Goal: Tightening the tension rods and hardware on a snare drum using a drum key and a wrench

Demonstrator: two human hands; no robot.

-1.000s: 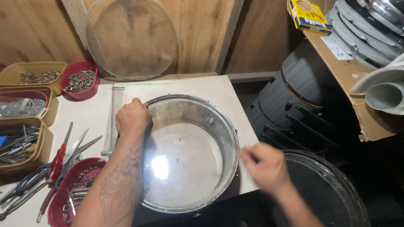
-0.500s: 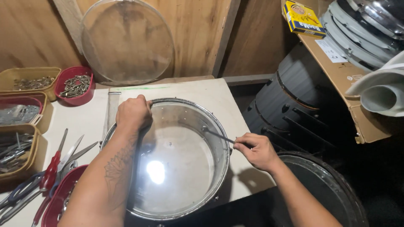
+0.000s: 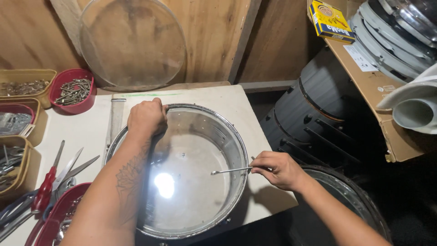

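Lying flat at the centre of the frame, a chrome snare drum shell [image 3: 182, 173] sits on a pale worktop [image 3: 91, 132], its polished metal wall curving round a clear drumhead that throws back a bright spot of light low and left of its middle. Small lug holes dot the inner wall, and the shell's lower edge hangs past the worktop's front edge.

At the shell's upper left rim, the left hand [image 3: 146, 117] rests with fingers curled together over the edge, gripping it; the tattooed forearm runs down to the bottom of the frame. At the right rim, the right hand [image 3: 277, 169] pinches a thin metal tension rod [image 3: 230, 171] between thumb and fingertips, fingers closed on its outer end. The rod lies level, its tip reaching inward through the shell wall over the drumhead.

Against the wooden wall in the upper left leans a loose clear drumhead [image 3: 132, 43]. A red bowl of screws [image 3: 73, 93] stands just below it to the left, beside yellow trays of hardware [image 3: 25, 86]. Red-handled pliers [image 3: 48, 189] and scissors [image 3: 75, 168] lie at the lower left. Black drum shells [image 3: 314, 118] stand at the right of the worktop
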